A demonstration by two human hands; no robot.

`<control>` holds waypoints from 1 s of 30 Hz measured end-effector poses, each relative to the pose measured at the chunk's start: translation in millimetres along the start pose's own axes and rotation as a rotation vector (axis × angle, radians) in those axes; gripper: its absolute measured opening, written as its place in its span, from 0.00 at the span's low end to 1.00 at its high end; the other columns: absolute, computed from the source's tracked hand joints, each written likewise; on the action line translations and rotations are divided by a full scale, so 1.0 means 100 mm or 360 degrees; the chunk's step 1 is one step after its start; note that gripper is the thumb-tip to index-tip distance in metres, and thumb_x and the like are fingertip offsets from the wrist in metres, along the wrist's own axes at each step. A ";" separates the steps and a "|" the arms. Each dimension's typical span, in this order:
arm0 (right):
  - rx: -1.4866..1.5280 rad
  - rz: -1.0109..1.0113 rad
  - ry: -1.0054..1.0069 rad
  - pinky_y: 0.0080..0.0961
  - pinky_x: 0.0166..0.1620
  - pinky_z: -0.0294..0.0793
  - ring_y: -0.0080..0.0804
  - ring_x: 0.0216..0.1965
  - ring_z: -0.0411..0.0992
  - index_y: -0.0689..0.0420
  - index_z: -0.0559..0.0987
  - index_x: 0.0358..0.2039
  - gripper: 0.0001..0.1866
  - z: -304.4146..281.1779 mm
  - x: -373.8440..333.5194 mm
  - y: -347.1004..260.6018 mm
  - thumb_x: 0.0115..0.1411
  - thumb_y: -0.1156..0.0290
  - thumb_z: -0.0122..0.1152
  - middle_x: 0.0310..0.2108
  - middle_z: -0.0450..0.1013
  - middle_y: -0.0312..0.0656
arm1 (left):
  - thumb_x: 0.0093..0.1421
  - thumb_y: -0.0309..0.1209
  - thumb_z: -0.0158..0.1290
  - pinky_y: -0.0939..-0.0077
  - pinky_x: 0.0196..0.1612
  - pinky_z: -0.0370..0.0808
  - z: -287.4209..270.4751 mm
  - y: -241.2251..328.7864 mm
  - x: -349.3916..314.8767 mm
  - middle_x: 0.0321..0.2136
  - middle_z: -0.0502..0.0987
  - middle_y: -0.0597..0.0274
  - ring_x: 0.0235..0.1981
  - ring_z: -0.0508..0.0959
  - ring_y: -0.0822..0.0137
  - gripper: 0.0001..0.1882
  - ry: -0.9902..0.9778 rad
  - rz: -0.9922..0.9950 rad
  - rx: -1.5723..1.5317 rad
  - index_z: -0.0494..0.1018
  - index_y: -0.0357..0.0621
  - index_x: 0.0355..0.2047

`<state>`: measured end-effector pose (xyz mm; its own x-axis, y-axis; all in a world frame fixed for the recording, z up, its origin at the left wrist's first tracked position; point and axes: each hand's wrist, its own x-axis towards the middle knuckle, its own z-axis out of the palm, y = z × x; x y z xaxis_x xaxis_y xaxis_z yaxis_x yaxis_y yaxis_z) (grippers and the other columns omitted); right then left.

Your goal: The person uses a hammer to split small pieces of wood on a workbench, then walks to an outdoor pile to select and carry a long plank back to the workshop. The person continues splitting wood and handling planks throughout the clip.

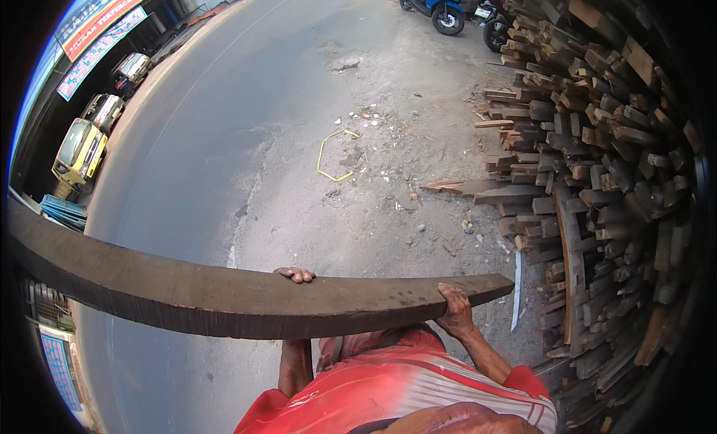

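A long, thick, dark wooden beam (224, 296) lies across in front of my body, running from the far left rim to its cut end on the right. My left hand (296, 275) supports it from beneath near the middle. Its fingertips curl over the far edge, while the palm is hidden behind the wood. Close to the right end, my right hand (454, 311) grips the beam, fingers over the top and wrist below the near edge. My red-sleeved arms reach up to it from the lower edge.
A tall stack of timber (597, 150) fills the right side, with plank ends sticking out. Gravelly ground (299, 225) with debris and a bent yellow strip (321, 156) lies ahead. A paved road (194, 135) runs on the left, past parked trucks (78, 150). A blue motorbike (441, 8) stands far off.
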<state>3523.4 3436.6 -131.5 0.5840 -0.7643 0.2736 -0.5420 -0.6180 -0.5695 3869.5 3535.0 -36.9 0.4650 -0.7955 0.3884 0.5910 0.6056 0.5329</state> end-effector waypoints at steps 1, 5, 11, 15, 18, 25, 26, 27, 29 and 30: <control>-0.0060 0.0022 0.0063 0.40 0.52 0.66 0.47 0.49 0.70 0.60 0.70 0.46 0.34 0.02 0.17 0.06 0.36 0.67 0.73 0.46 0.72 0.50 | 0.65 0.39 0.42 0.61 0.55 0.65 -0.12 -0.12 0.32 0.37 0.73 0.54 0.44 0.72 0.57 0.16 -0.0050 -0.0032 -0.0080 0.66 0.38 0.45; -0.0232 0.0297 0.0200 0.41 0.54 0.65 0.47 0.50 0.69 0.61 0.69 0.48 0.36 0.10 0.75 0.15 0.37 0.66 0.74 0.47 0.71 0.51 | 0.66 0.37 0.42 0.59 0.54 0.66 -0.45 -0.67 1.50 0.36 0.73 0.52 0.43 0.72 0.56 0.16 -0.0254 -0.0198 -0.0340 0.66 0.37 0.45; -0.0300 0.0633 0.0458 0.44 0.53 0.64 0.50 0.50 0.68 0.62 0.68 0.48 0.37 0.57 1.91 0.31 0.37 0.65 0.75 0.47 0.70 0.52 | 0.65 0.41 0.44 0.57 0.49 0.68 -1.06 -1.50 3.17 0.35 0.74 0.48 0.40 0.74 0.54 0.21 -0.0405 -0.0330 -0.0607 0.65 0.30 0.43; -0.0362 0.0929 0.0529 0.45 0.55 0.62 0.53 0.49 0.68 0.62 0.67 0.49 0.39 0.77 2.46 0.38 0.36 0.63 0.75 0.45 0.70 0.54 | 0.64 0.39 0.43 0.59 0.50 0.68 -1.11 -2.07 4.09 0.34 0.74 0.49 0.42 0.73 0.54 0.20 -0.0506 -0.0555 -0.0792 0.65 0.30 0.43; -0.0348 0.1096 0.0736 0.45 0.55 0.62 0.54 0.50 0.67 0.63 0.67 0.49 0.39 0.75 3.03 0.23 0.36 0.63 0.75 0.45 0.69 0.55 | 0.64 0.38 0.43 0.59 0.50 0.67 -1.02 -2.21 4.88 0.34 0.74 0.48 0.42 0.73 0.54 0.20 -0.0696 -0.0758 -0.0881 0.66 0.30 0.43; -0.0469 0.1268 0.1075 0.45 0.50 0.67 0.55 0.47 0.69 0.64 0.69 0.47 0.39 1.22 4.24 0.87 0.35 0.62 0.75 0.43 0.71 0.56 | 0.60 0.41 0.50 0.63 0.51 0.68 -1.32 -3.49 6.34 0.35 0.75 0.53 0.45 0.73 0.57 0.21 -0.0895 -0.1232 -0.0974 0.67 0.33 0.44; -0.0404 0.1253 0.1087 0.44 0.50 0.68 0.55 0.47 0.69 0.64 0.69 0.47 0.38 1.07 4.74 0.81 0.35 0.62 0.75 0.43 0.71 0.56 | 0.60 0.40 0.52 0.66 0.49 0.69 -1.39 -3.63 6.57 0.34 0.75 0.55 0.44 0.73 0.60 0.21 -0.0900 -0.1237 -0.0842 0.67 0.34 0.43; -0.0371 0.1241 0.1112 0.44 0.50 0.68 0.55 0.47 0.69 0.64 0.69 0.47 0.38 0.91 5.24 0.73 0.35 0.63 0.75 0.43 0.71 0.56 | 0.59 0.39 0.53 0.68 0.47 0.70 -1.43 -3.79 6.78 0.33 0.76 0.58 0.43 0.73 0.62 0.20 -0.0906 -0.1241 -0.0745 0.67 0.35 0.43; -0.0323 0.1168 0.1202 0.44 0.49 0.68 0.55 0.47 0.70 0.64 0.69 0.46 0.38 0.83 5.84 1.21 0.35 0.63 0.75 0.42 0.71 0.56 | 0.59 0.39 0.53 0.69 0.47 0.70 -1.41 -4.27 7.28 0.34 0.75 0.58 0.43 0.73 0.63 0.20 -0.1118 -0.1186 -0.0668 0.66 0.36 0.44; -0.0277 0.1199 0.1202 0.44 0.49 0.68 0.55 0.47 0.70 0.64 0.69 0.46 0.37 0.83 6.03 1.32 0.35 0.63 0.75 0.42 0.71 0.56 | 0.59 0.39 0.53 0.69 0.47 0.70 -1.38 -4.39 7.45 0.34 0.75 0.58 0.43 0.73 0.63 0.20 -0.1172 -0.1223 -0.0619 0.66 0.36 0.44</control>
<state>3853.8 2909.5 -106.4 -0.4269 -0.8379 0.3403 -0.7192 0.0864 -0.6894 4048.2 2679.0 -85.1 -0.5346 -0.6987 0.4754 0.7772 -0.1856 0.6013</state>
